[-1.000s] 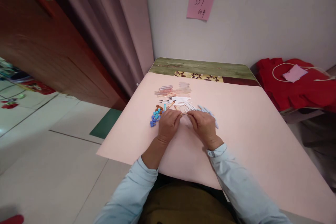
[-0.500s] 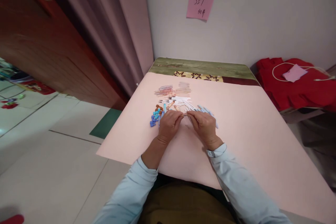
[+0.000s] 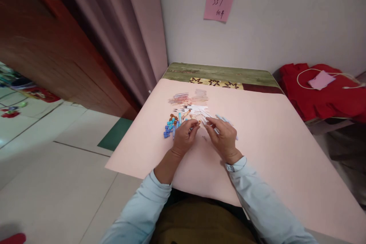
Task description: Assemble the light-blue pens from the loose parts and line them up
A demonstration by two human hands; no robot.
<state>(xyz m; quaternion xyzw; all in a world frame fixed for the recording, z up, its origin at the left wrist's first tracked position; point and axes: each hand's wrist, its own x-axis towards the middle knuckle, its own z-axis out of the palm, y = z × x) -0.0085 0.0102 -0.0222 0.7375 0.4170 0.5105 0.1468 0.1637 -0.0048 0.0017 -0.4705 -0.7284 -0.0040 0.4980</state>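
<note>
My left hand (image 3: 184, 136) rests on the pink table cover (image 3: 257, 152) with fingers curled, pinching a small brown piece at its fingertips. My right hand (image 3: 223, 137) lies a little to the right, its fingers closed around a thin white pen part. Just beyond both hands is a scatter of pen parts: white tubes (image 3: 197, 109), pale blue barrels (image 3: 225, 121), clear tubes (image 3: 185, 98). A heap of small blue and brown caps (image 3: 170, 126) sits left of my left hand.
A pink note (image 3: 219, 0) hangs on the wall behind the table. A red cloth with a white cable (image 3: 320, 89) lies to the right. Curtain and wooden door stand at left; tiled floor lies below the table's left edge.
My hands, which met over one piece, have drawn slightly apart. The left one now holds a small brown piece, the right one a thin white part.
</note>
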